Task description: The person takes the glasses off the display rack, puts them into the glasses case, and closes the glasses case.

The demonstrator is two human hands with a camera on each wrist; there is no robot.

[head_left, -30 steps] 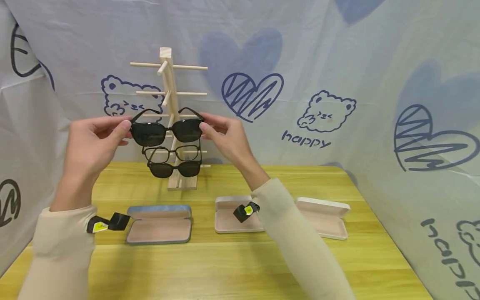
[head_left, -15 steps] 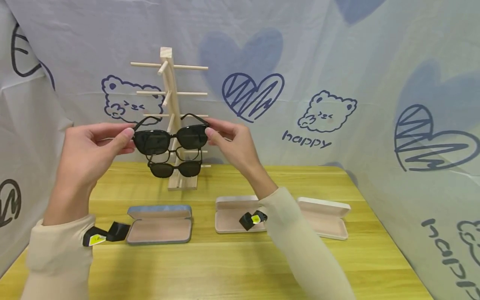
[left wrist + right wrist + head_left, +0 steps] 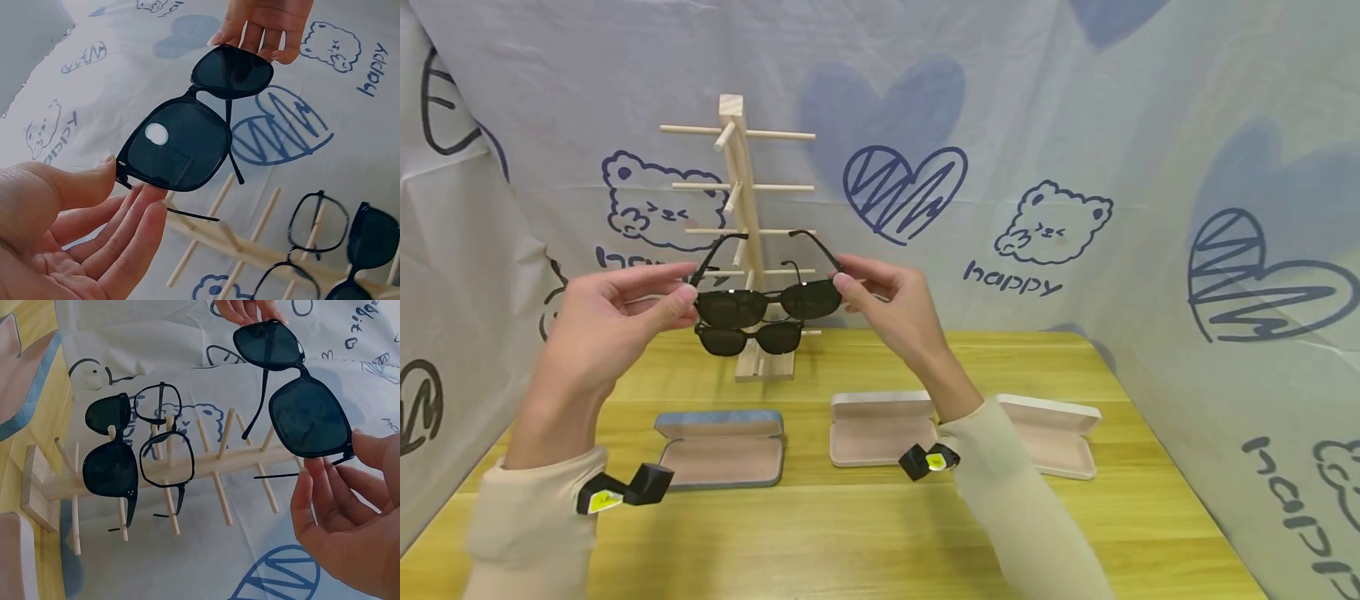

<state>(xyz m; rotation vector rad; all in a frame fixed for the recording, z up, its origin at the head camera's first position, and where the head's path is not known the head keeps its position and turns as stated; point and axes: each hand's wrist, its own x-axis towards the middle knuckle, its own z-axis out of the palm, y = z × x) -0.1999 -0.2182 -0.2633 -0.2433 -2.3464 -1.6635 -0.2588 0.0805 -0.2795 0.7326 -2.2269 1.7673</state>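
A pair of black sunglasses [image 3: 733,308] is held in the air in front of the wooden display rack [image 3: 740,175], lenses facing me and temples pointing back. My left hand [image 3: 613,321] pinches its left hinge end between thumb and fingers; my right hand [image 3: 898,315] pinches the opposite end. In the right wrist view the temples reach back beside the upper pegs. Lower on the rack hang clear-lens glasses [image 3: 192,457] with a black frame, mostly covered by the held pair in the head view. Below them hangs another pair of black sunglasses [image 3: 778,338].
Three open glasses cases lie on the wooden table [image 3: 820,533]: a blue one [image 3: 722,463] at left, a pale one [image 3: 880,442] in the middle, and another pale one [image 3: 1056,446] at right, partly behind the right forearm. Patterned cloth [image 3: 1150,83] surrounds the table.
Both hands have carried the sunglasses down and to the right, so they now overlap the clear-lens glasses in the head view. The rack and cases have stayed put.
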